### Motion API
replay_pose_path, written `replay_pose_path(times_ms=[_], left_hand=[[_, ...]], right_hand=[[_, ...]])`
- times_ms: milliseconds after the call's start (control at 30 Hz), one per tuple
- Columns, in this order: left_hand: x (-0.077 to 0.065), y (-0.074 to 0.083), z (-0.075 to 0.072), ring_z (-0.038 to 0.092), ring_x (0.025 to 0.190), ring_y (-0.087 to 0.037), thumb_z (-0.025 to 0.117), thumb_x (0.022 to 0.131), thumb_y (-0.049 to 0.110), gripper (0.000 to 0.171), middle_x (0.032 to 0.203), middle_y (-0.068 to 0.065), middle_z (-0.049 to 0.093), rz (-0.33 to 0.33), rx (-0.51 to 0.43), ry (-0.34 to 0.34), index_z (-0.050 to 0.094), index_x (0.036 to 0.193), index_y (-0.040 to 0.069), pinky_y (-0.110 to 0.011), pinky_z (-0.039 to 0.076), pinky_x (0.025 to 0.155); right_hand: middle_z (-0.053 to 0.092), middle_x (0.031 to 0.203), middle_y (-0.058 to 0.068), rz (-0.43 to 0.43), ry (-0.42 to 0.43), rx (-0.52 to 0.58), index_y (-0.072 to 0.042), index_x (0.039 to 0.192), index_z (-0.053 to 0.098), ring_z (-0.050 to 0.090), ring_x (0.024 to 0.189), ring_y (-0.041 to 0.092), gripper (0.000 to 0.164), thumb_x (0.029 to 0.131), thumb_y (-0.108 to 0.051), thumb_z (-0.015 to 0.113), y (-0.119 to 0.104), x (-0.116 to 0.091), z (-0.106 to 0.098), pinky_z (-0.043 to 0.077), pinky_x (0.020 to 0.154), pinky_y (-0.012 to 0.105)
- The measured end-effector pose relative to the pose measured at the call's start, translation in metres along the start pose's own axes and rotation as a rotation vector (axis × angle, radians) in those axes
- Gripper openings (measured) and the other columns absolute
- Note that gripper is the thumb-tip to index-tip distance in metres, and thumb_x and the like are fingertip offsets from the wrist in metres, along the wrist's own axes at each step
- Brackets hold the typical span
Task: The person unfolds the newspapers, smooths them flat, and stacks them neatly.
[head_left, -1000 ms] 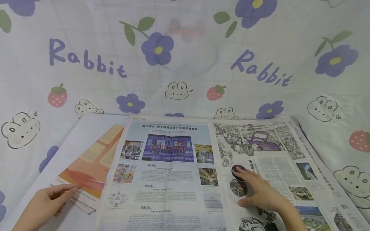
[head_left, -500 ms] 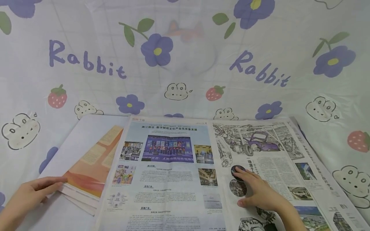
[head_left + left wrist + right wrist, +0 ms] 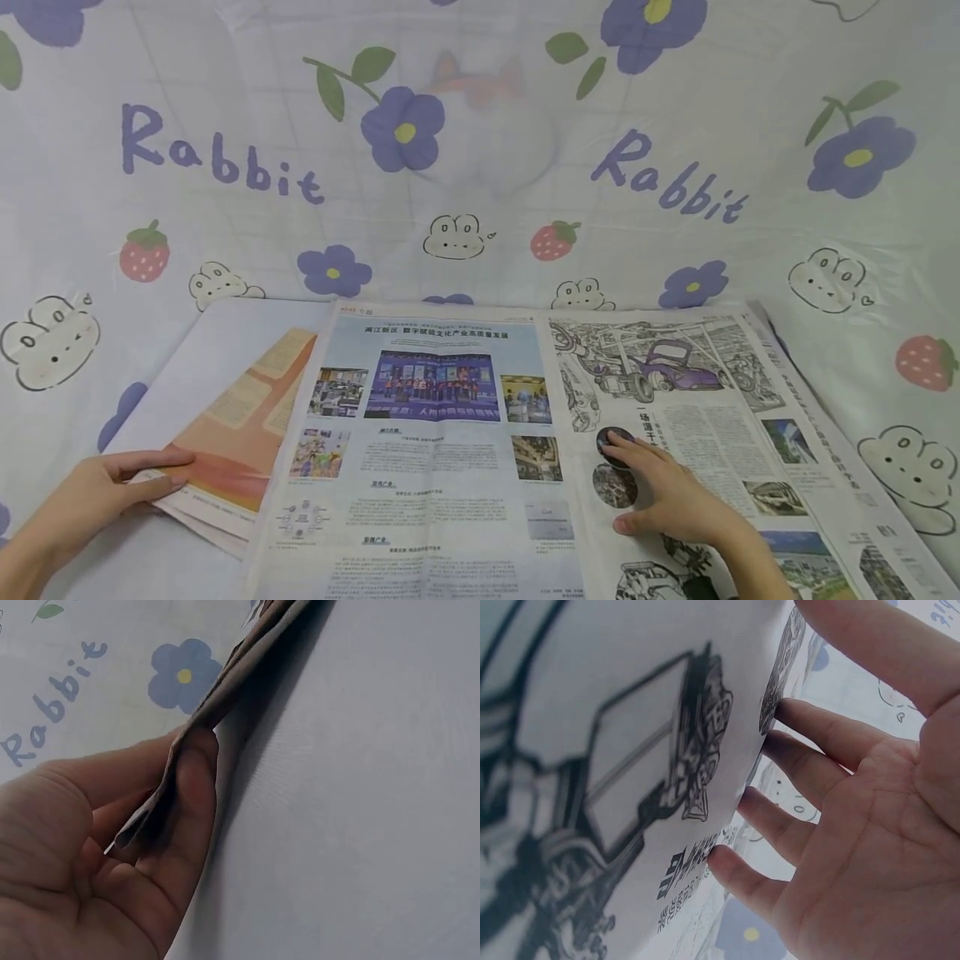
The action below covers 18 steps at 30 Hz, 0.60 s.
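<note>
A spread newspaper (image 3: 465, 479) with photos and a purple car drawing lies across the middle and right of the head view. From under its left edge sticks a folded newspaper (image 3: 236, 446) with an orange page. My left hand (image 3: 105, 496) pinches this folded paper at its near left corner. In the left wrist view, the left fingers (image 3: 196, 784) and thumb hold the folded layers (image 3: 232, 682) between them, raised off the white surface. Over the spread newspaper's right page, my right hand (image 3: 675, 492) is spread, its fingertips (image 3: 724, 859) touching the printed sheet.
Under the papers is a plain white surface (image 3: 232, 333). Behind it hangs a curtain-like sheet (image 3: 480, 192) printed with rabbits, flowers and strawberries. More newspaper layers (image 3: 832, 433) show at the right edge of the stack.
My left hand has shifted from the folded newspaper's near edge leftward to its corner and now pinches it, with the corner slightly raised. The right hand stays in place.
</note>
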<state>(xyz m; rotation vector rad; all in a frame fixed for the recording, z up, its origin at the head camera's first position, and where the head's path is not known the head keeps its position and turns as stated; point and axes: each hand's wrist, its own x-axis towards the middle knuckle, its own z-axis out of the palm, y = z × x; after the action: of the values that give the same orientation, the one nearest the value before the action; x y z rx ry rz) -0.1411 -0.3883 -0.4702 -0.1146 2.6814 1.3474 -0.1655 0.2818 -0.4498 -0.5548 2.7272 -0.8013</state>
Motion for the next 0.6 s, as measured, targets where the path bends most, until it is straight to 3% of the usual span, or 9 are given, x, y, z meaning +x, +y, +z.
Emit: replay_pose_path(times_ms=[133,200,300,367,433,500,600], left_hand=[[-0.003,-0.006,0.0,0.048,0.095,0.015,0.077,0.088,0.03,0.042,0.119,0.01,0.06,-0.003,-0.058,0.064,0.071,0.12,0.004,-0.02,0.053,0.072],[-0.006,-0.01,0.0,0.053,0.09,0.012,0.077,0.088,0.031,0.04,0.12,0.011,0.057,-0.022,-0.106,0.103,0.072,0.12,0.007,-0.023,0.055,0.071],[-0.007,-0.017,0.001,0.06,0.089,0.006,0.077,0.088,0.025,0.033,0.12,0.014,0.053,-0.081,-0.344,0.123,0.074,0.119,0.015,-0.028,0.056,0.073],[-0.007,-0.02,0.002,0.062,0.089,0.003,0.075,0.09,0.018,0.026,0.119,0.011,0.055,-0.08,-0.524,0.139,0.075,0.116,0.019,-0.028,0.056,0.074],[-0.006,-0.023,0.001,0.066,0.089,-0.003,0.072,0.091,0.006,0.025,0.109,0.021,0.057,-0.064,-0.736,0.151,0.077,0.112,0.019,-0.029,0.055,0.075],[-0.006,-0.024,0.001,0.066,0.087,-0.005,0.07,0.09,-0.001,0.027,0.101,0.02,0.062,-0.032,-0.86,0.173,0.078,0.107,0.018,-0.028,0.056,0.073],[-0.007,-0.024,-0.001,0.067,0.086,-0.007,0.068,0.09,-0.005,0.029,0.1,0.017,0.065,-0.007,-0.966,0.199,0.079,0.106,0.017,-0.026,0.056,0.072]], right_hand=[[0.03,0.156,0.015,-0.002,0.001,0.003,-0.006,0.147,0.045,0.018,0.139,0.051,0.096,0.068,-0.042,0.087,-0.001,0.0,-0.001,0.015,0.091,0.083],[0.03,0.156,0.016,-0.004,-0.001,0.002,-0.006,0.147,0.045,0.018,0.139,0.051,0.096,0.068,-0.042,0.087,-0.002,0.0,0.0,0.016,0.091,0.083],[0.029,0.156,0.016,0.002,-0.008,0.007,-0.006,0.147,0.044,0.017,0.139,0.051,0.096,0.069,-0.043,0.087,-0.002,0.0,-0.001,0.015,0.091,0.083],[0.029,0.156,0.016,0.002,-0.011,0.007,-0.007,0.148,0.044,0.017,0.139,0.051,0.096,0.069,-0.043,0.086,-0.002,0.0,-0.001,0.015,0.09,0.083],[0.029,0.157,0.017,0.0,-0.013,0.007,-0.007,0.148,0.044,0.018,0.139,0.052,0.096,0.07,-0.044,0.086,-0.002,0.0,-0.001,0.015,0.09,0.084],[0.029,0.156,0.016,-0.004,-0.012,0.004,-0.007,0.148,0.044,0.018,0.139,0.051,0.097,0.07,-0.045,0.086,-0.002,0.0,-0.001,0.016,0.09,0.084],[0.029,0.156,0.016,-0.011,-0.008,-0.002,-0.007,0.148,0.044,0.019,0.138,0.051,0.097,0.069,-0.045,0.086,-0.002,0.0,-0.001,0.017,0.089,0.083]])
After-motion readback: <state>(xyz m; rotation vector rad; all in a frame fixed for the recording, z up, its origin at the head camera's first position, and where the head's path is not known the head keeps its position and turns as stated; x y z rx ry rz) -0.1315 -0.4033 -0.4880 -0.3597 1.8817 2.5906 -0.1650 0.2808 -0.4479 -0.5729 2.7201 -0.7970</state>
